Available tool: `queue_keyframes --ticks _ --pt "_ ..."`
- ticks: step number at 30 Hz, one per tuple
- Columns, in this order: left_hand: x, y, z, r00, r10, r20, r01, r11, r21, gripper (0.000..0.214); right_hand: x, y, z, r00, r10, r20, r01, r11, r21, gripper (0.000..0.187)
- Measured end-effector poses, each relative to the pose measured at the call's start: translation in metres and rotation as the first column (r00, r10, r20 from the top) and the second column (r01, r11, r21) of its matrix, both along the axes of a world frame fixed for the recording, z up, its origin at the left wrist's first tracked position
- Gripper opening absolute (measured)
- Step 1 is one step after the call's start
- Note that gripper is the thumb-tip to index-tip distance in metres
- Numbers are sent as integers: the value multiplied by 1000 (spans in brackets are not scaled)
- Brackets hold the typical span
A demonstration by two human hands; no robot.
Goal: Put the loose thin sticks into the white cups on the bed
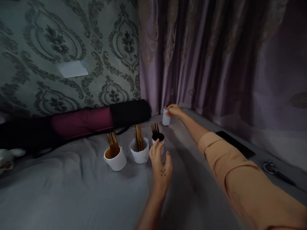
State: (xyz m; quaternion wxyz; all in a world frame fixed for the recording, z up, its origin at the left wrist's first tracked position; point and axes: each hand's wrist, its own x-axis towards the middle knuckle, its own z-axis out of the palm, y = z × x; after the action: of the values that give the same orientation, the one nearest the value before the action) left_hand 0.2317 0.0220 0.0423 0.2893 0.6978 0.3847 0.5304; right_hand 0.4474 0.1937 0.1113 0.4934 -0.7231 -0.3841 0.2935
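Note:
Three white cups with brown sticks stand in a row on the grey bedsheet (72,191): a left cup (115,158), a middle cup (139,152) and a right cup (158,140) with a dark inside. My left hand (161,163) reaches to the right cup, its fingers curled against the cup's side. My right hand (174,111), arm stretched out in a peach sleeve, is closed on the top of a small white container (166,117) standing farther back near the curtain.
A maroon and black long bag (96,119) lies along the patterned wall. Purple curtains (216,57) hang at the right. A dark flat phone (236,143) and scissors (275,169) lie on the bed's right side. A white object (7,158) sits at far left.

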Motion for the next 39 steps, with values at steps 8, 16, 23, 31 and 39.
queue_keyframes --ticks 8,16,23,31,39 --pt "-1 -1 2 1000 -14 -14 14 1000 -12 32 0 19 -8 1000 -10 27 11 999 -32 9" --pt "-1 1 2 999 -13 36 15 999 -52 32 -4 18 -6 999 4 38 -4 1000 -11 10" --pt "0 6 -1 983 -6 185 25 995 -97 29 -8 12 -6 1000 -18 25 18 1000 17 16" --pt "-12 12 19 957 36 289 3 991 -133 24 -15 7 -11 999 -42 -1 42 997 59 24" --pt "-37 28 31 954 173 244 -120 969 -218 26 -38 -26 -4 988 -10 -154 37 984 173 24"
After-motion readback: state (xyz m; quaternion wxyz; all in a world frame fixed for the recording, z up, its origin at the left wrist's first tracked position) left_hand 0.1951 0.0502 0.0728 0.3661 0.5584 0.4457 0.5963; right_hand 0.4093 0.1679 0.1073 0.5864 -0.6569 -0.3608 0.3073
